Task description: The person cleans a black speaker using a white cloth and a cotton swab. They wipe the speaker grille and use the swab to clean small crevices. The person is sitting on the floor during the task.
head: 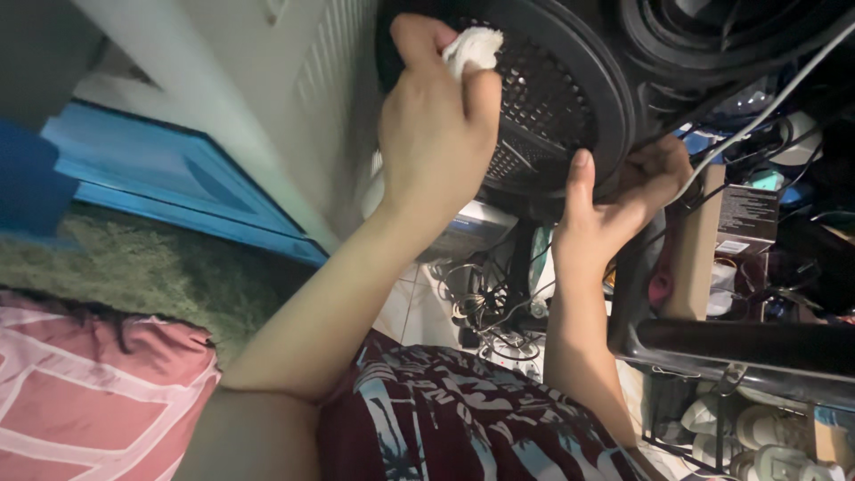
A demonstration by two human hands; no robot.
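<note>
A black round fan grille (pixel 552 98) with a fine mesh fills the top middle of the view. My left hand (pixel 432 134) is closed around a small white cloth (pixel 472 44) and presses it against the upper left of the mesh. My right hand (pixel 623 200) grips the grille's lower rim, thumb lying up along the rim and fingers curled behind it. Both forearms rise from the bottom of the view over my dark patterned shirt (pixel 463 419).
A white slatted panel (pixel 312 80) stands left of the fan, with a blue board (pixel 178 178) and green carpet (pixel 134 267) beyond. A pink cushion (pixel 89 392) lies lower left. Tangled cables (pixel 490 312) lie on white tiles. A black rack (pixel 739 347) holds shoes and boxes at right.
</note>
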